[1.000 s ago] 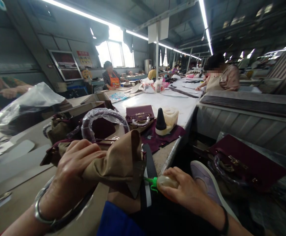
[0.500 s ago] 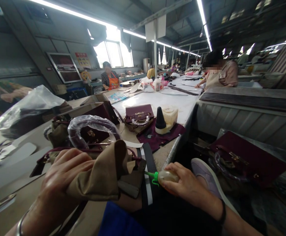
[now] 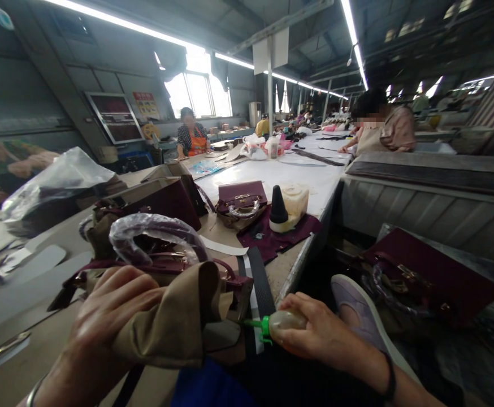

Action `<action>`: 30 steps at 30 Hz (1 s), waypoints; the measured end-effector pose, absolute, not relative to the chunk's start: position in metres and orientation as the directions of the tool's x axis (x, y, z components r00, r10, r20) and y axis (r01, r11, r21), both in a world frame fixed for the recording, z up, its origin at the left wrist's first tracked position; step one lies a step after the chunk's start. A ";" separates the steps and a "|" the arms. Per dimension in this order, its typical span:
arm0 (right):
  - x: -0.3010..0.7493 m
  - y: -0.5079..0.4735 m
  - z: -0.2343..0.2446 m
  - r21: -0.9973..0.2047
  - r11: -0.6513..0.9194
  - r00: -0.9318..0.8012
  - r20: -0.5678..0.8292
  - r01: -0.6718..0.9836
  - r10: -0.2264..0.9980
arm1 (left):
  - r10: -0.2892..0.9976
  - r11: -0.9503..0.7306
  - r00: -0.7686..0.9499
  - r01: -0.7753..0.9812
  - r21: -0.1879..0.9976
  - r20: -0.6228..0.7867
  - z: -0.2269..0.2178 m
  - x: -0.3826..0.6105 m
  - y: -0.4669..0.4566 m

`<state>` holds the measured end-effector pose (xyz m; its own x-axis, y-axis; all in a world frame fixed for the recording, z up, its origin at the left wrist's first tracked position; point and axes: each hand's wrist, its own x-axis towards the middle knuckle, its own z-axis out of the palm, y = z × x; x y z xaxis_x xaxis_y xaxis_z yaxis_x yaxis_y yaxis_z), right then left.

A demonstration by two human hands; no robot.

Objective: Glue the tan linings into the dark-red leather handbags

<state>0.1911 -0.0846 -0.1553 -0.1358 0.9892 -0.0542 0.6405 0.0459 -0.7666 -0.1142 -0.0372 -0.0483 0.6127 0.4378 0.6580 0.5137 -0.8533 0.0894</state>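
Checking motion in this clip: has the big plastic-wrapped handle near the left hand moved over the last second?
Yes: against the black cone, the plastic-wrapped handle has shifted leftward and lower in the view, nearer the camera wearer.

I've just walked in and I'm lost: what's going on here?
The person's left hand grips khaki fabric at the end of a burgundy handbag with a plastic-wrapped handle. The right hand holds a translucent squeeze bottle, its green plastic nozzle close to the bag's end; contact is unclear. Farther back, another burgundy handbag sits near a black cone.
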 end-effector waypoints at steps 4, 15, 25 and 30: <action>0.194 -0.081 -0.156 -0.742 0.027 -0.047 -0.006 0.669 0.999 | 0.403 -0.870 0.664 0.491 0.040 0.630 -0.054 -0.120 -0.036; 0.193 -0.082 -0.156 -0.772 0.030 -0.085 -0.032 0.635 0.996 | 0.402 -0.857 0.645 0.515 0.018 0.650 -0.054 -0.122 -0.044; 0.190 -0.082 -0.152 -0.756 0.048 -0.096 -0.020 0.653 0.995 | 0.430 -0.723 0.471 0.691 -0.020 0.770 -0.089 -0.137 -0.059; 0.194 -0.079 -0.149 -0.740 0.037 -0.048 0.007 0.672 0.999 | 0.328 -0.713 0.498 0.688 -0.135 0.802 -0.106 -0.132 -0.054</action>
